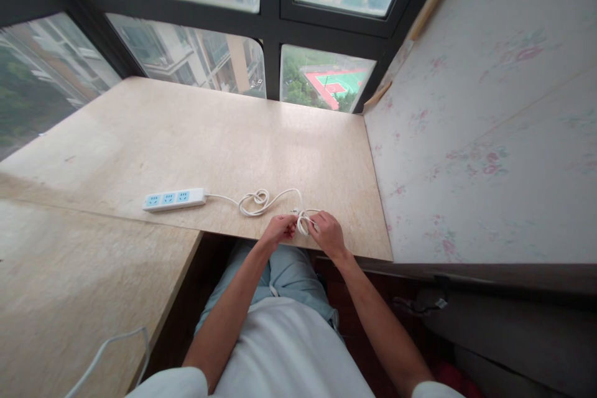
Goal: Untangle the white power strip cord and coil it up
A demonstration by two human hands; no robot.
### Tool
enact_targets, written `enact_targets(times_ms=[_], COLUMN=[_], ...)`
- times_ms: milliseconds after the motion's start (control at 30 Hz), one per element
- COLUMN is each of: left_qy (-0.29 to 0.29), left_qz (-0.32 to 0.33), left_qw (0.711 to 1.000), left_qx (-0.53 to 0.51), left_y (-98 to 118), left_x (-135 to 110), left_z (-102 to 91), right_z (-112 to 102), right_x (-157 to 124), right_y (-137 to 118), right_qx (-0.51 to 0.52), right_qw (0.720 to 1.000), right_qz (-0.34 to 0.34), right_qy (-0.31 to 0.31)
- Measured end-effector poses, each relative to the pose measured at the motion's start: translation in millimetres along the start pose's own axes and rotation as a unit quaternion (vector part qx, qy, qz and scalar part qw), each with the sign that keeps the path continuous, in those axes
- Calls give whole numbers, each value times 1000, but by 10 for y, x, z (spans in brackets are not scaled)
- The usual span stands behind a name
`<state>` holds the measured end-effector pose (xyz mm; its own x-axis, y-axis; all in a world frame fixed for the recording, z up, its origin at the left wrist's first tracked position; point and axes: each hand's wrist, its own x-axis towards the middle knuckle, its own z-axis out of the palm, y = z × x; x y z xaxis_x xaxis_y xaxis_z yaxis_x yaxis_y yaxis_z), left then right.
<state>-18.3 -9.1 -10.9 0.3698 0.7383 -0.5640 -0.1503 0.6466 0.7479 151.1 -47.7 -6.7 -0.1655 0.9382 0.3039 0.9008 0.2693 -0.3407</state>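
Note:
A white power strip (175, 199) with blue socket faces lies on the beige stone sill. Its white power cord (283, 192) runs to the right, with a loose coil midway and a knotted bundle of loops near the front edge. My left hand (281, 228) is closed at the left side of that bundle, its fingers pinching the cord. On the other side, my right hand (328, 232) pinches the cord with thumb and fingers. The fingertips partly hide the loops between the two hands. A small part of the cord's end, perhaps the plug, shows just above my left fingers.
The stone sill (209, 130) reaches back to dark-framed windows (273, 31). A floral-papered wall (476, 137) bounds it on the right. At lower left, another white cable (109, 341) hangs over the edge of a second stone surface (60, 273).

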Motion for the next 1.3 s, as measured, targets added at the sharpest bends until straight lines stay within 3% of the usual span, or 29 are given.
enact_targets(times_ms=[200,500,767,1100,1300], left_qy=[26,112,127,124,133], left_qz=[26,82,88,83,84], left_qw=[999,990,988,988,986], left_qx=[-11,14,27,47,58], left_y=[-57,-61,-39,13,3], left_x=[45,-12,-9,-18,13], left_z=[-18,26,0,-54,-41], right_z=[23,50,31,-63,-36], right_x=[-12,-66,-82,-94,-114], right_y=[-3,36,125,226,211], right_qx=[14,36,85,71,69], right_qw=[1000,999,995,994,993], right_qz=[5,7,12,-15,9], right_qy=[-3,6,43,77,95])
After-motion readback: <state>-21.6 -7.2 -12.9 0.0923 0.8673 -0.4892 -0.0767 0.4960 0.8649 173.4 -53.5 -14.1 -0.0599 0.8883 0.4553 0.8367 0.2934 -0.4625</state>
